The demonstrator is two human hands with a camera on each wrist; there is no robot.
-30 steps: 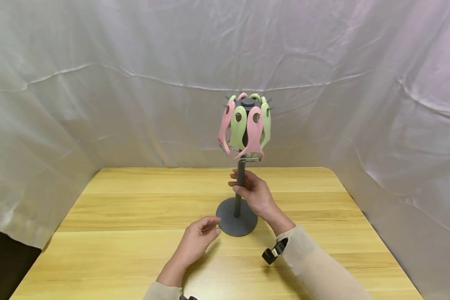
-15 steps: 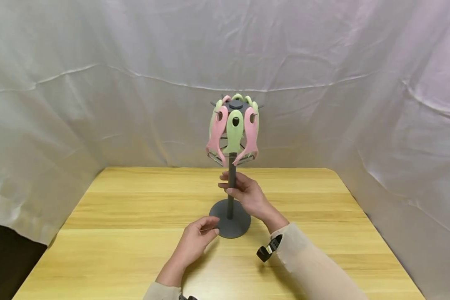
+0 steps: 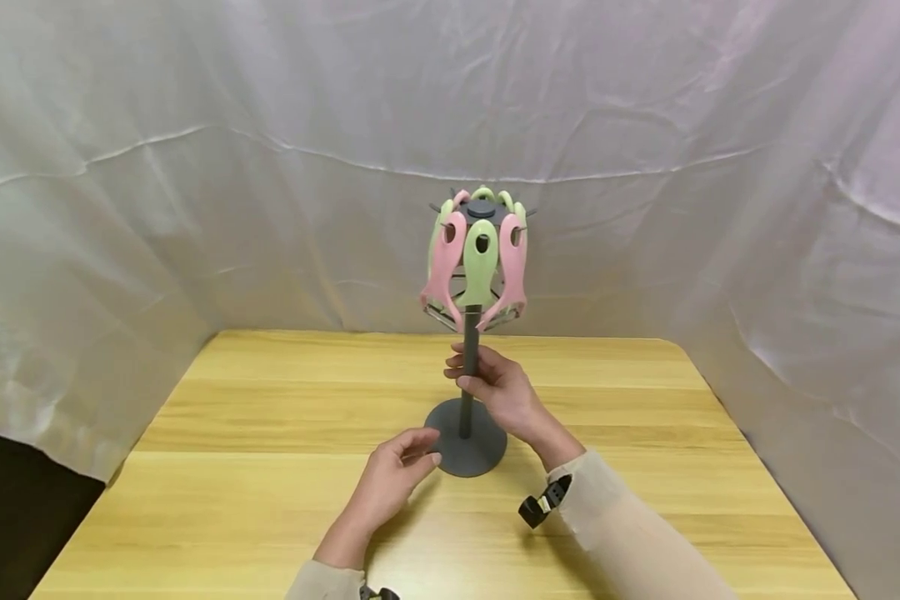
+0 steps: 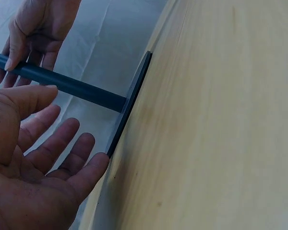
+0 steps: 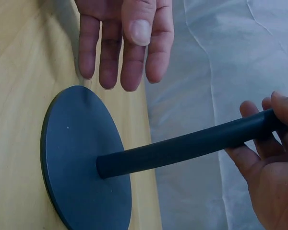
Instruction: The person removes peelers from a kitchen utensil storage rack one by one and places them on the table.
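A dark grey rotating-style rack stands upright, its pole [image 3: 467, 408] rising from a round base [image 3: 480, 454] on the table. Several vegetable peelers hang from hooks around its top; a green peeler [image 3: 481, 262] faces forward between a pink peeler [image 3: 442, 262] on the left and another pink peeler [image 3: 514, 258] on the right. My right hand [image 3: 508, 396] holds the pole, thumb in front and fingers behind, also plain in the right wrist view. Relaxed and holding nothing, my left hand [image 3: 393, 475] hovers at the base's near left edge; whether a fingertip touches it I cannot tell.
The wooden table [image 3: 255, 500] carries the rack near its middle. A pale draped curtain [image 3: 307, 225] encloses the back and both sides. A dark strap device [image 3: 543, 502] sits on my right wrist.
The rack has shifted slightly left and its top has turned, so a green peeler faces front where a pink one was. My right hand moved with the pole; the left hand barely moved.
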